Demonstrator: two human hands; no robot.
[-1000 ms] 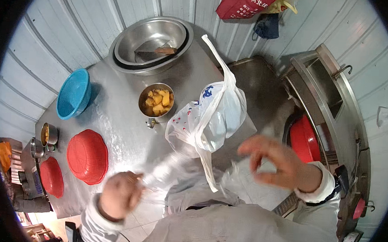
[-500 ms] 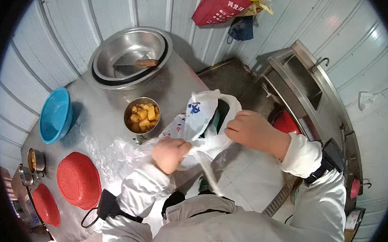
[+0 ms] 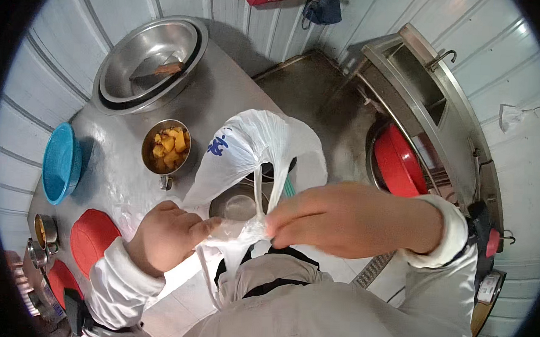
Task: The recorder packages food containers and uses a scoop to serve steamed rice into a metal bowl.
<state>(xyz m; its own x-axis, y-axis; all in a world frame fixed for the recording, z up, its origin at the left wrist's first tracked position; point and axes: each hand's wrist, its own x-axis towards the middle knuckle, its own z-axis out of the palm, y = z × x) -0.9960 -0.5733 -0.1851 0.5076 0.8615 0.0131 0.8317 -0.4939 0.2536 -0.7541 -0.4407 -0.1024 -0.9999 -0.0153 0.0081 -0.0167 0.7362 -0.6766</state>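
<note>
A white plastic bag [image 3: 240, 145] with blue print hangs in front of me at the table's edge, its top drawn into narrow handles. My left hand [image 3: 169, 233] is closed on one gathered end of the bag. From the other side my right hand [image 3: 334, 221] pinches the twisted handles, its fingers pressed together. Between the handles a round, greyish shape and a bit of green show; what they are I cannot make out. On the table, left of the bag, stands a metal cup [image 3: 166, 180] with yellow chunks of food [image 3: 172, 144].
Nested metal basins [image 3: 113, 78] hold a wooden-handled tool [image 3: 168, 68] at the back left. A blue basket [image 3: 62, 164] and red basins [image 3: 92, 238] lie on the metal table [image 3: 212, 98]. Right of it are a steel sink [image 3: 409, 78] and a red basin [image 3: 402, 160].
The bag has come nearer to me, and its top is now pulled together. My right hand has moved down beside the handles; my left hand has shifted left and down.
</note>
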